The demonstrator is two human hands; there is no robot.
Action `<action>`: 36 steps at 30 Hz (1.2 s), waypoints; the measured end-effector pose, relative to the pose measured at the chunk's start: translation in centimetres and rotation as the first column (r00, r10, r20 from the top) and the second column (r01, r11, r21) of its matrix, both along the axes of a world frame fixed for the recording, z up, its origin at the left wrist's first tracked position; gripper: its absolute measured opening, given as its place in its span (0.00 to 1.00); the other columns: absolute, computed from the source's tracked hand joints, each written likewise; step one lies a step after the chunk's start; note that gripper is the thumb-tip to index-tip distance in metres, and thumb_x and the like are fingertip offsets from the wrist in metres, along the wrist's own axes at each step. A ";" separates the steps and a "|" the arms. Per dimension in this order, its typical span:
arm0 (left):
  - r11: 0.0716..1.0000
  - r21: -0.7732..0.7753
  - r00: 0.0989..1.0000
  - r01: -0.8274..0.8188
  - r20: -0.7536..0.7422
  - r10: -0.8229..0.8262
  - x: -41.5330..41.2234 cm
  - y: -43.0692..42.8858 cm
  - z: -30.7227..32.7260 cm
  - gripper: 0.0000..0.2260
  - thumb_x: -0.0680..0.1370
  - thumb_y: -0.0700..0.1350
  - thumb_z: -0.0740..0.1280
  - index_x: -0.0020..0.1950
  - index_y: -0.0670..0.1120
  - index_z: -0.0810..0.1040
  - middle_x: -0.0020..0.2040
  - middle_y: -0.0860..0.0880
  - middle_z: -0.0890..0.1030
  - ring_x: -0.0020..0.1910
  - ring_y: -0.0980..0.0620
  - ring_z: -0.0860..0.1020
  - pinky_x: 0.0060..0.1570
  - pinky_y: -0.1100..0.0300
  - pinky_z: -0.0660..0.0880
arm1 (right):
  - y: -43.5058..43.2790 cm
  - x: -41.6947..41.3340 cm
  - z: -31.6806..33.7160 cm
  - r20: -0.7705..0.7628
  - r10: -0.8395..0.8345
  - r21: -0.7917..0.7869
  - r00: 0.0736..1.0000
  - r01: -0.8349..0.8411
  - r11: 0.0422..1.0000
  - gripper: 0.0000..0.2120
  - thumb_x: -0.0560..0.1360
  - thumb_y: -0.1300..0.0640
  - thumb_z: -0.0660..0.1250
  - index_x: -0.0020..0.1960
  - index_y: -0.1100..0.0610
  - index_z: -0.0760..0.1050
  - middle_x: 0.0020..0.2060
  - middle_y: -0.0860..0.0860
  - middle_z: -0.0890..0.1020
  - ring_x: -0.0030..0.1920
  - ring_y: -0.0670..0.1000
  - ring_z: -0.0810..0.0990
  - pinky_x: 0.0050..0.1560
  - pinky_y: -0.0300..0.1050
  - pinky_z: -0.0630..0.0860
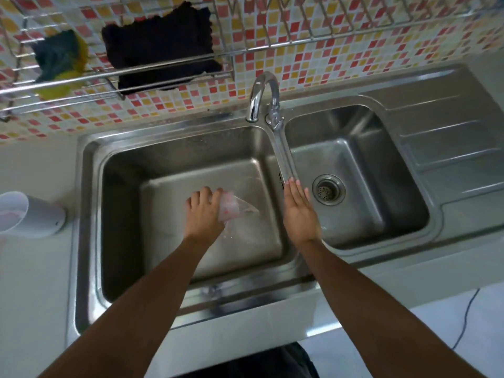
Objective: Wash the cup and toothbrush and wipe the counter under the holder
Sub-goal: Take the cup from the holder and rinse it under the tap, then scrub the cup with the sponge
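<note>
Two bare hands reach over one stainless steel sink (81, 241) with two bowls. The left hand (203, 214) is low in the left bowl (169, 173), fingers curled round one translucent, pink-tinted cup (229, 207). The cup is blurred, so its shape and tilt are hard to make out, and a clear fan beside it may be water or smear. The right hand (298, 211) is flat with fingers straight and together, holding nothing, over the ridge between the bowls. One drain strainer (328, 189) shows, in the right bowl (360, 159); the left bowl's drain is not visible. One chrome faucet (261, 96) arches at the back. One pale cylindrical container (35, 216) lies on the counter (32, 282) left of the sink, cut off by the frame edge. On the wire rack (300, 42) against the tiled wall (313, 64) hang two cloths: one black cloth (161, 47) and one crumpled green and yellow cloth (58, 61). One thin cable (466, 320) trails at lower right.
</note>
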State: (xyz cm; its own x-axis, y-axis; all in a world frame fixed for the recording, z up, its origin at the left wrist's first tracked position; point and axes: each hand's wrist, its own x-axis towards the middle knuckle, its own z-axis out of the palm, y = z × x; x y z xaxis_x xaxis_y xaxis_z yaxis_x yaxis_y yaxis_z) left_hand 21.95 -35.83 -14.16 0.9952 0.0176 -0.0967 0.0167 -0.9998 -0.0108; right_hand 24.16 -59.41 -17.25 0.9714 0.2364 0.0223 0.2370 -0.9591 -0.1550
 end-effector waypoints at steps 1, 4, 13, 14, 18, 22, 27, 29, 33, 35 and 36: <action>0.998 0.052 1.000 0.029 0.002 -0.029 0.0 0.1 0.1 0.34 0.61 0.51 0.79 0.63 0.47 0.71 0.53 0.42 0.75 0.47 0.41 0.74 0.48 0.49 0.72 | 0.0 -0.1 0.1 0.000 -0.002 -0.003 1.000 0.002 1.000 0.28 0.72 0.67 0.50 0.72 0.68 0.64 0.71 0.63 0.68 0.72 0.60 0.67 0.72 0.55 0.62; 0.981 0.169 0.995 0.094 0.000 -0.095 0.0 0.5 0.4 0.35 0.60 0.48 0.78 0.64 0.47 0.68 0.56 0.41 0.75 0.49 0.40 0.74 0.52 0.47 0.72 | 0.1 -0.1 0.0 0.022 0.002 0.006 1.000 -0.002 1.000 0.27 0.73 0.67 0.49 0.71 0.69 0.66 0.70 0.63 0.69 0.71 0.60 0.68 0.71 0.57 0.65; 0.828 0.468 0.927 0.308 0.048 -0.371 -0.6 0.4 2.1 0.27 0.63 0.44 0.72 0.62 0.50 0.73 0.60 0.46 0.76 0.57 0.46 0.76 0.60 0.47 0.72 | -0.1 0.0 -0.5 0.038 0.000 0.016 0.999 -0.001 1.000 0.27 0.72 0.67 0.49 0.71 0.69 0.64 0.70 0.63 0.69 0.71 0.60 0.68 0.70 0.58 0.66; 0.823 0.477 0.927 0.309 0.042 -0.373 -0.7 0.5 2.1 0.29 0.62 0.44 0.73 0.63 0.49 0.72 0.61 0.45 0.75 0.58 0.45 0.75 0.61 0.47 0.71 | -0.2 0.0 -0.7 0.033 -0.001 0.023 0.999 0.000 1.000 0.27 0.72 0.67 0.49 0.71 0.69 0.64 0.70 0.63 0.69 0.71 0.60 0.68 0.70 0.58 0.65; 0.865 0.443 0.951 0.235 0.078 -0.299 -1.5 0.8 2.6 0.31 0.62 0.43 0.75 0.64 0.49 0.70 0.63 0.45 0.74 0.60 0.45 0.74 0.62 0.46 0.69 | -0.3 0.0 -0.9 0.007 0.002 0.044 1.000 -0.002 0.999 0.27 0.72 0.70 0.52 0.71 0.69 0.64 0.70 0.64 0.69 0.71 0.62 0.67 0.72 0.58 0.62; 0.932 0.353 0.981 0.079 0.138 -0.136 -3.4 2.1 4.1 0.33 0.61 0.39 0.73 0.65 0.49 0.70 0.63 0.43 0.73 0.59 0.41 0.73 0.59 0.44 0.69 | -0.3 -0.2 0.4 -0.087 -0.072 0.210 0.994 0.089 0.974 0.26 0.79 0.66 0.60 0.75 0.66 0.58 0.75 0.61 0.61 0.76 0.60 0.55 0.76 0.55 0.49; 0.962 0.020 0.948 -0.274 0.172 0.266 -6.6 5.7 6.3 0.33 0.63 0.44 0.72 0.67 0.47 0.68 0.57 0.38 0.74 0.53 0.37 0.75 0.57 0.41 0.71 | 6.0 -4.1 7.7 -0.053 -0.186 0.619 0.981 0.179 0.765 0.23 0.80 0.51 0.62 0.73 0.57 0.66 0.70 0.54 0.71 0.70 0.54 0.68 0.70 0.46 0.65; 0.921 -0.114 0.908 -0.374 0.158 0.388 -7.5 7.2 7.4 0.36 0.62 0.50 0.74 0.67 0.48 0.66 0.58 0.40 0.73 0.55 0.37 0.75 0.60 0.41 0.70 | 9.9 -4.9 12.1 0.111 -0.135 0.743 0.985 0.008 0.669 0.16 0.79 0.54 0.62 0.65 0.58 0.74 0.59 0.53 0.79 0.60 0.53 0.77 0.61 0.41 0.71; 0.856 -0.308 0.820 -0.414 0.282 0.498 -8.2 10.8 9.9 0.29 0.66 0.59 0.73 0.62 0.49 0.69 0.53 0.46 0.78 0.54 0.41 0.78 0.59 0.43 0.70 | 17.9 -3.7 21.3 0.402 0.038 0.757 0.915 -0.356 0.549 0.12 0.78 0.61 0.62 0.59 0.61 0.78 0.50 0.51 0.80 0.50 0.47 0.78 0.55 0.37 0.72; 0.836 -0.375 0.807 -0.400 0.289 0.515 -8.4 12.6 11.9 0.29 0.68 0.61 0.70 0.64 0.50 0.68 0.57 0.48 0.78 0.59 0.44 0.76 0.62 0.44 0.67 | 21.5 -2.2 25.4 0.477 0.089 0.720 0.874 -0.447 0.531 0.12 0.78 0.61 0.61 0.58 0.61 0.78 0.52 0.51 0.80 0.51 0.47 0.78 0.55 0.38 0.73; 0.817 -0.419 0.807 -0.397 0.264 0.528 -8.2 12.9 12.5 0.30 0.68 0.61 0.70 0.66 0.51 0.67 0.60 0.49 0.77 0.61 0.45 0.75 0.63 0.45 0.67 | 22.7 -1.1 26.9 0.480 0.107 0.702 0.870 -0.455 0.548 0.12 0.78 0.61 0.61 0.59 0.60 0.78 0.53 0.52 0.80 0.53 0.49 0.78 0.56 0.40 0.73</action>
